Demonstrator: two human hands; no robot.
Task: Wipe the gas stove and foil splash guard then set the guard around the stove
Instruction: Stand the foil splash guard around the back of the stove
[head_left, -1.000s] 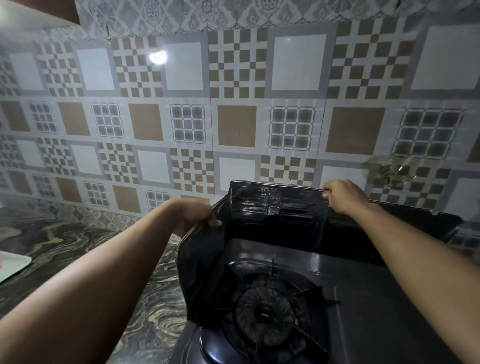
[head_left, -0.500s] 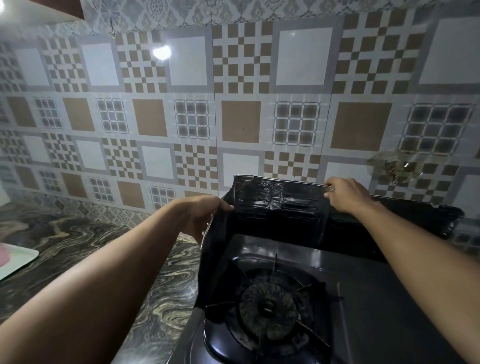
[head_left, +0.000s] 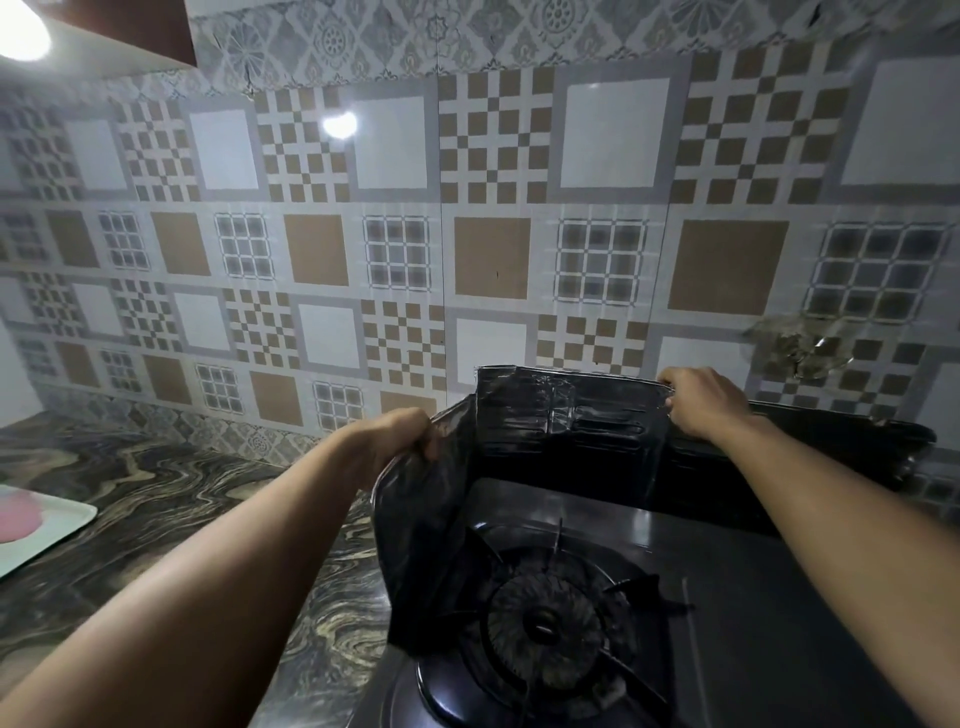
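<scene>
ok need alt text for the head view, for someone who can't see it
Both hands hold a dark foil splash guard upright around a gas stove: left hand on its side panel, right hand on its top edge, against a patterned tile wall.

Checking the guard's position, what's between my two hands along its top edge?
In the head view, only the foil splash guard spans from left hand to right hand.

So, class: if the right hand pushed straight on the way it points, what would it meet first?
Probably the tiled wall just behind the guard whose top edge the right hand grips; depth is unclear.
</scene>
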